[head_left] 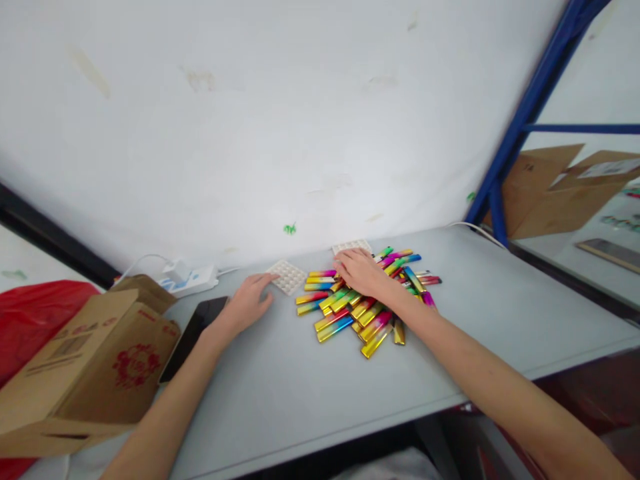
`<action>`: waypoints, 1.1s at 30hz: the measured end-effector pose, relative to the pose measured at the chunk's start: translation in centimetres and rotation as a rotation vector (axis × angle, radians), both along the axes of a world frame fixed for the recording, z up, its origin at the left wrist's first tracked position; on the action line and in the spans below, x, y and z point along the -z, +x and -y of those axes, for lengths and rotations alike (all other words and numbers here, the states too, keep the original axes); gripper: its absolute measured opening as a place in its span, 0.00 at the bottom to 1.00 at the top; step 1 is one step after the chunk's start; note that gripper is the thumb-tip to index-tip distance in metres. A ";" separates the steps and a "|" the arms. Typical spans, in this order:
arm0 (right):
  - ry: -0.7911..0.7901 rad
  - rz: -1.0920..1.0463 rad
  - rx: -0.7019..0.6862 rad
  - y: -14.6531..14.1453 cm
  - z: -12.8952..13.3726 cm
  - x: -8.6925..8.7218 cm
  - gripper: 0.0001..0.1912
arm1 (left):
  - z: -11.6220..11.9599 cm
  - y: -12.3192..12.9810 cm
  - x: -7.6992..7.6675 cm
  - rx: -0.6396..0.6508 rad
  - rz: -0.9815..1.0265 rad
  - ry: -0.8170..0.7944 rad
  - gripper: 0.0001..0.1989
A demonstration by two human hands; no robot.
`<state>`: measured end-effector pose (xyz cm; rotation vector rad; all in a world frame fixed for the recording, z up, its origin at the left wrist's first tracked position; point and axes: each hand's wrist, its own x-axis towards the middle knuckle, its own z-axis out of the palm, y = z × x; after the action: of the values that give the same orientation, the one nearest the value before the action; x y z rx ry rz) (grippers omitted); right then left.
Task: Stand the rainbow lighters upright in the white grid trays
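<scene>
My left hand [249, 303] rests on the table with fingers stretched forward and thumb apart. Its fingertips touch the near edge of a white square tray [289, 277] with rows of small cups or bumps. My right hand [364, 272] lies flat over the back left of a heap of slim shiny sticks [350, 307], which look like lighters, gold at one end and red, blue, green or pink at the other. Beyond its fingers is a second white tray [356, 245], partly covered by the hand. I see nothing gripped in either hand.
A dark phone or tablet [195, 333] lies beside the left forearm, next to a brown cardboard box [100, 360] and a red bag [40, 320]. A white power strip [193, 280] stands by the wall. A blue frame post [520, 127] rises at right, cartons [560, 193] behind it.
</scene>
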<state>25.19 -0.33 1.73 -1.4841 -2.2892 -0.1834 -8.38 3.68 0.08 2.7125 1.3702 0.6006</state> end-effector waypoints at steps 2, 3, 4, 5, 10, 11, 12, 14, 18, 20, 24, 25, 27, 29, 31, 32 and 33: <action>-0.021 0.006 0.093 1.4 -0.8 0.2 0.20 | -0.4 -0.3 -0.1 -0.018 -0.005 0.036 0.21; -0.055 0.016 0.114 2.1 -1.1 0.3 0.20 | -0.7 -0.2 -0.1 -0.030 -0.006 0.054 0.20; -0.094 0.028 0.118 2.6 -1.3 0.4 0.21 | -1.0 -0.1 -0.1 -0.041 -0.008 0.069 0.19; -0.126 0.037 0.112 3.0 -1.5 0.4 0.22 | -1.3 0.1 0.0 -0.048 -0.010 0.082 0.19; -0.124 0.032 0.124 3.0 -1.4 0.1 0.22 | -2.8 2.2 0.0 -0.060 0.006 0.096 0.17; -0.122 0.035 0.119 2.8 -1.3 0.0 0.22 | -3.0 2.9 -0.1 -0.058 0.009 0.097 0.17; -0.121 0.039 0.108 2.6 -1.2 0.0 0.21 | -3.1 3.7 -0.3 -0.054 0.011 0.103 0.16; -0.124 0.041 0.082 2.3 -1.1 -0.1 0.21 | -3.3 5.6 -0.8 -0.032 0.018 0.121 0.16; -0.121 0.038 0.035 2.3 -1.1 -0.1 0.20 | -3.5 9.9 -1.9 0.135 -0.004 0.102 0.15; -0.119 0.045 0.030 2.4 -1.1 -0.1 0.19 | -4.0 11.8 -2.1 0.197 -0.053 0.077 0.14; -0.101 0.046 0.039 2.2 -0.8 -0.3 0.19 | -5.5 14.1 -1.9 0.221 -0.097 -0.011 0.12; -0.093 0.045 0.040 2.1 -0.7 -0.4 0.19 | -5.8 14.3 -1.8 0.221 -0.095 -0.022 0.11; -0.090 0.042 0.034 2.0 -0.5 -0.5 0.18 | -6.1 14.6 -1.8 0.225 -0.088 -0.049 0.10; -0.101 0.033 0.018 1.9 -0.4 -0.5 0.18 | -6.1 14.7 -1.9 0.222 -0.073 -0.072 0.12; -0.112 0.014 -0.020 2.0 -0.5 -0.4 0.18 | -5.9 14.9 -2.1 0.256 -0.043 -0.109 0.16; -0.117 0.005 -0.049 2.0 -0.5 -0.4 0.18 | -5.8 15.0 -2.2 0.284 -0.045 -0.122 0.18; -0.123 -0.003 -0.081 2.0 -0.6 -0.4 0.18 | -5.7 15.2 -2.3 0.297 -0.065 -0.119 0.18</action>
<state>27.22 0.25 2.09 -1.4451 -2.3916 -0.0181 6.81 9.42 2.39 2.7815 0.9498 0.3978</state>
